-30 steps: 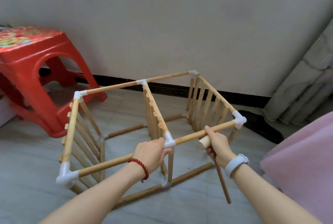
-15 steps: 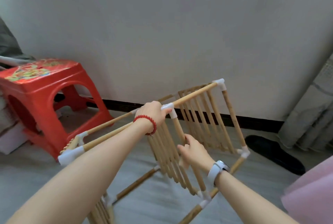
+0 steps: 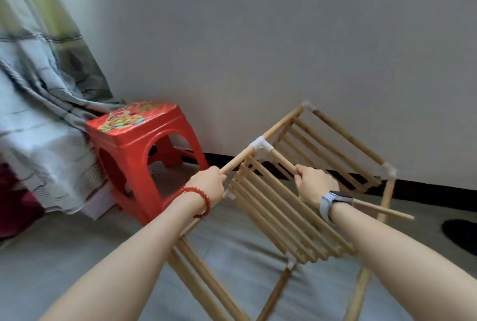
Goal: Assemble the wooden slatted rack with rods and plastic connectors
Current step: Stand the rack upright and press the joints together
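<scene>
- Domestic room, lived-in.
- Red plastic stool (image 3: 144,155) with printed top, against plain grey wall (image 3: 258,37).
- Patterned curtain (image 3: 38,88) draped at left.
- Grey tiled floor (image 3: 64,256), dark skirting board (image 3: 426,191).

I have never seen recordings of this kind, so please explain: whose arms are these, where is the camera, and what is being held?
There is no machine here. A person wears one wide-angle camera on the head, and it looks forward and down, so the two bare arms come in from the bottom of the picture. The left hand, with a red bead bracelet on its wrist, grips a rod of the wooden rack. The right hand, with a watch on its wrist, grips another rod of the rack, just below a white plastic connector. A loose rod pokes out behind the right wrist. The rack is tilted above the grey floor. A red plastic stool stands by the wall, next to a hanging cloth.
</scene>
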### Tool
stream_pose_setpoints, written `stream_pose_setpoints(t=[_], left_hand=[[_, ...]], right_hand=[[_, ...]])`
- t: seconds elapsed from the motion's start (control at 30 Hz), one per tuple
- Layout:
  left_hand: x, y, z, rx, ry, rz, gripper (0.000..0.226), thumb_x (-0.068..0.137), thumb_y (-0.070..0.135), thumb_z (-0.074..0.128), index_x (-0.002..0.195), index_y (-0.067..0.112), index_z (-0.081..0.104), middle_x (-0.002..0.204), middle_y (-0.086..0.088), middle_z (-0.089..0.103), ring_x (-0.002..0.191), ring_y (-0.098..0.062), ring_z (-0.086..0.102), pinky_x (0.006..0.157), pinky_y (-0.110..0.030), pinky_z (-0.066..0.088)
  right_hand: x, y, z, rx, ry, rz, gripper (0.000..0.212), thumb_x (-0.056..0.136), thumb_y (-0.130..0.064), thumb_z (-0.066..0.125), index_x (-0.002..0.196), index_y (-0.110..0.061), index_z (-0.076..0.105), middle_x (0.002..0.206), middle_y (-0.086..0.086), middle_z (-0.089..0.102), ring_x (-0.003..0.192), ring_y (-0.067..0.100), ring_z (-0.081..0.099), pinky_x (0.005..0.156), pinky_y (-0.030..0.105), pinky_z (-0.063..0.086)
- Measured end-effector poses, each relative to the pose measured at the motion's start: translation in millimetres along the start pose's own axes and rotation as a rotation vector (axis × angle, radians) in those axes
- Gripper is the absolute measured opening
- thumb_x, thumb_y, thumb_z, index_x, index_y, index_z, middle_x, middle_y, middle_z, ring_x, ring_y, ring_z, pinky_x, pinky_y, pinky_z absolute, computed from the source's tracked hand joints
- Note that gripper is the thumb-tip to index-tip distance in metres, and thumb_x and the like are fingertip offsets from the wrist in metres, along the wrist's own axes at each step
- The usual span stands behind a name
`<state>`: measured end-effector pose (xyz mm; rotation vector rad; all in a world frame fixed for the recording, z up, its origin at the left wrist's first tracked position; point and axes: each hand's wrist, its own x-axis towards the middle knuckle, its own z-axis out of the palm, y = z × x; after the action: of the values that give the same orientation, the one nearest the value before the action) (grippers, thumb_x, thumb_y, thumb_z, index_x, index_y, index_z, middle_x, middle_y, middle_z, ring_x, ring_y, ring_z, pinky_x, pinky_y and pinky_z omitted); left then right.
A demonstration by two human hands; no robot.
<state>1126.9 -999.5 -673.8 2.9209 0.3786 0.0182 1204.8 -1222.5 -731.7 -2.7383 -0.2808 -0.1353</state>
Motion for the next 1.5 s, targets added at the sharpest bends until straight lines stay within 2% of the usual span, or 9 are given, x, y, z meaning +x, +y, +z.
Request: stream_pose_setpoints(t=[0.2,0.4,0.57,0.7,0.97,1.07,1.17,1.3,1.5], left_hand=[[-8.4,-47.2,18.6,-0.188,0.002,-0.263,0.033,0.1,0.026,0.036,0.112,0.002,0.056,0.099,-0.011,0.059,0.085,-0.026,0.054,0.07,-0.029,0.037],[-50.4,-91.2,70.9,-0.719,0.009,-0.66,0.034,0.097,0.019,0.038,0.11,-0.009,0.052,0.086,-0.023,0.061,0.066,-0.03,0.054,0.062,-0.038,0.048],[-94.1,-45.2,98.3,-1.302,-0.144,-0.853,0.02,0.096,0.004,0.023,0.082,0.005,0.037,0.064,-0.008,0.036,0.048,-0.015,0.036,0.032,-0.014,0.03],[-117.1,2.5,93.8,-1.167,-0.412,-0.668,0.011,0.098,0.01,0.031,0.096,0.004,0.041,0.074,-0.011,0.058,0.058,-0.018,0.055,0.041,-0.023,0.043],[-158.7,131.8,114.7,-1.019,-0.917,-0.138,0.019,0.098,0.016,0.037,0.08,0.017,0.044,0.069,0.001,0.05,0.057,-0.008,0.048,0.049,-0.014,0.035],[-159.2,172.1,123.3,-0.807,-0.541,0.21,0.011,0.094,0.023,0.044,0.086,0.019,0.05,0.078,0.001,0.058,0.07,-0.014,0.055,0.056,-0.021,0.041],[-147.8,166.8,135.2,-0.048,0.078,0.599,0.03,0.092,0.043,0.038,0.112,0.024,0.052,0.112,0.003,0.056,0.112,-0.021,0.045,0.09,-0.038,0.03],[-132.3,144.7,166.6,0.131,-0.023,0.631,0.041,0.098,0.044,0.03,0.137,0.033,0.03,0.14,0.006,0.039,0.143,-0.015,0.008,0.106,-0.048,0.022],[-122.5,161.9,173.5,0.02,0.064,0.512,0.042,0.094,0.054,0.027,0.102,0.031,0.062,0.11,0.012,0.062,0.136,-0.01,0.026,0.111,-0.049,0.011]], right_hand=[[-10.1,-40.7,26.9,0.153,-0.028,-0.069,0.043,0.097,-0.034,0.042,0.137,-0.022,0.038,0.122,0.003,0.054,0.099,0.026,0.058,0.078,0.036,0.047],[-54.8,-57.8,41.3,0.115,-0.203,-0.163,0.037,0.096,-0.032,0.042,0.127,-0.013,0.041,0.099,0.003,0.065,0.092,0.027,0.061,0.07,0.033,0.046],[-91.4,-54.2,26.7,0.122,-0.345,-0.33,0.02,0.094,-0.034,0.048,0.102,-0.018,0.041,0.082,-0.006,0.055,0.075,0.017,0.057,0.056,0.024,0.039],[-110.2,-21.9,2.1,0.176,-0.293,-0.281,0.019,0.092,-0.032,0.053,0.09,-0.015,0.044,0.082,-0.003,0.057,0.075,0.016,0.054,0.054,0.021,0.035],[-156.9,90.2,-63.5,0.169,-0.11,-0.032,0.018,0.086,-0.016,0.062,0.075,-0.002,0.06,0.077,0.006,0.061,0.075,0.019,0.056,0.056,0.02,0.032],[-179.8,131.1,-84.6,0.262,0.047,0.032,0.022,0.089,-0.019,0.061,0.068,-0.018,0.053,0.072,-0.006,0.059,0.066,0.01,0.054,0.058,0.014,0.037],[-199.4,166.6,-94.8,0.302,0.121,0.172,0.02,0.093,-0.033,0.052,0.077,-0.023,0.045,0.075,-0.008,0.063,0.062,0.01,0.056,0.059,0.029,0.043],[-200.0,203.1,-110.5,0.077,0.069,0.366,0.027,0.096,-0.04,0.041,0.105,-0.015,0.042,0.089,0.003,0.064,0.077,0.026,0.058,0.067,0.037,0.043],[-169.2,216.0,-167.2,0.045,0.629,0.265,0.026,0.088,-0.045,0.043,0.098,-0.022,0.038,0.077,0.0,0.05,0.072,0.023,0.041,0.067,0.033,0.029]])
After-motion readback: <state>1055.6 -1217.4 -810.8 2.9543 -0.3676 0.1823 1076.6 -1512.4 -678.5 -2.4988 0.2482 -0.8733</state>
